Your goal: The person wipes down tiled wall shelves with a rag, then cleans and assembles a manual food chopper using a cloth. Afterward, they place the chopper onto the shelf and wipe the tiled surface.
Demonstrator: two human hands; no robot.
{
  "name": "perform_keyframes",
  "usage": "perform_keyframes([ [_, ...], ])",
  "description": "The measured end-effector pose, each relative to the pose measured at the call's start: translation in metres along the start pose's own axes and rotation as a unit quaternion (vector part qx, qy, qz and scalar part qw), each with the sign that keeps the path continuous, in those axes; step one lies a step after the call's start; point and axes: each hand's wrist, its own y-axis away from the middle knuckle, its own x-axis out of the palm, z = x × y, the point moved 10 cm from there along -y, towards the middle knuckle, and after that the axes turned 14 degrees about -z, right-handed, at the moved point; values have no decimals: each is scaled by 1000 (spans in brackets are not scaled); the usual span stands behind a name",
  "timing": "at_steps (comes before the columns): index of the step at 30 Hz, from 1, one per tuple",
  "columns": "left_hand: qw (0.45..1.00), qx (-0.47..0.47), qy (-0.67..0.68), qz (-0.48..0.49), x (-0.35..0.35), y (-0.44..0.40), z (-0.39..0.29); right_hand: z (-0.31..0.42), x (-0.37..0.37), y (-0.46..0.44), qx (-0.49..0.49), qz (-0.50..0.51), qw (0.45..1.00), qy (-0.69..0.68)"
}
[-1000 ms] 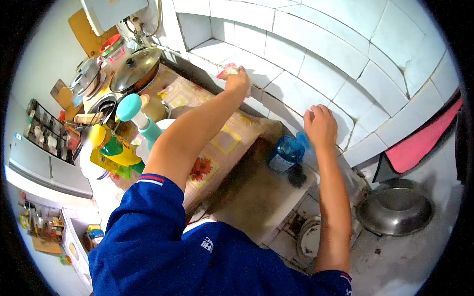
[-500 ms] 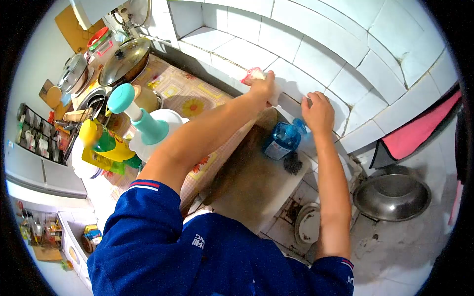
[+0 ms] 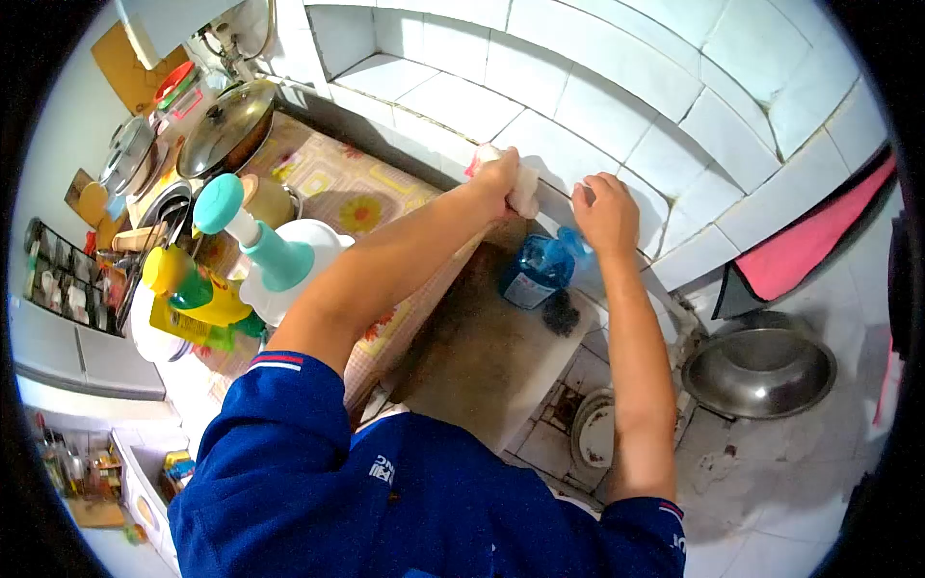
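My left hand (image 3: 497,181) is closed around a crumpled white and pink cloth (image 3: 525,193), pressed close to the white tiled ledge (image 3: 549,144). Part of the cloth sticks out on either side of my fist. To its right, my right hand (image 3: 607,214) hovers at or touches the ledge edge, fingers bent and apart, with nothing visible in it. Below both hands a blue bottle (image 3: 536,273) stands on the stained slab (image 3: 472,356). Beside the bottle lies a dark scouring pad (image 3: 561,314).
On the left, a patterned tablecloth (image 3: 323,164) bears a lidded pan (image 3: 227,130), a white and teal pump container (image 3: 284,255) and a yellow-green bottle (image 3: 193,287). A metal basin (image 3: 759,366) and a pink cloth (image 3: 809,236) are at the right.
The view has shifted slightly. In my left hand the cloth now shows more on the right side of the fist. My right hand has barely moved.
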Motion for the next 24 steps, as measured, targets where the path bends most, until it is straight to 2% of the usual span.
perform_keyframes([
  [1,1000,15,-14,-5,-4,-8,1,0,1,0,4,5,1000,-3],
  [2,998,48,-7,36,3,-11,0,-1,1,-1,10,9,1000,-4],
  [4,997,57,7,60,2,0,-4,-1,1,-1,15,12,1000,-17],
  [6,987,97,26,122,3,22,-22,-5,-3,-1,24,10,999,-25],
  [9,977,139,-14,162,-10,62,-51,-7,-7,1,42,-16,997,-66],
  [11,975,151,-30,157,-12,68,-54,-11,-9,2,61,-10,973,-223],
  [12,971,167,-9,170,-8,70,-56,-4,-17,0,58,-13,974,-218],
  [14,962,188,-2,200,3,79,-56,32,-38,-10,53,-22,949,-311],
  [15,961,185,-2,205,8,86,-51,45,-45,-14,55,-22,951,-305],
  [17,933,200,-5,299,29,112,-46,86,-41,-17,-31,61,967,-247],
  [19,922,182,16,342,37,111,-47,77,-39,-18,-17,48,979,-198],
  [21,950,177,-92,242,19,90,-45,67,-48,-15,-140,8,989,-49],
  [22,941,259,-125,177,9,74,-59,64,-63,-16,-162,-10,987,-17],
  [23,922,316,-194,113,-3,56,-72,54,-72,-11,-164,-4,986,-13],
  [24,845,437,-307,28,-15,53,-91,39,-75,-7,-144,28,989,24],
])
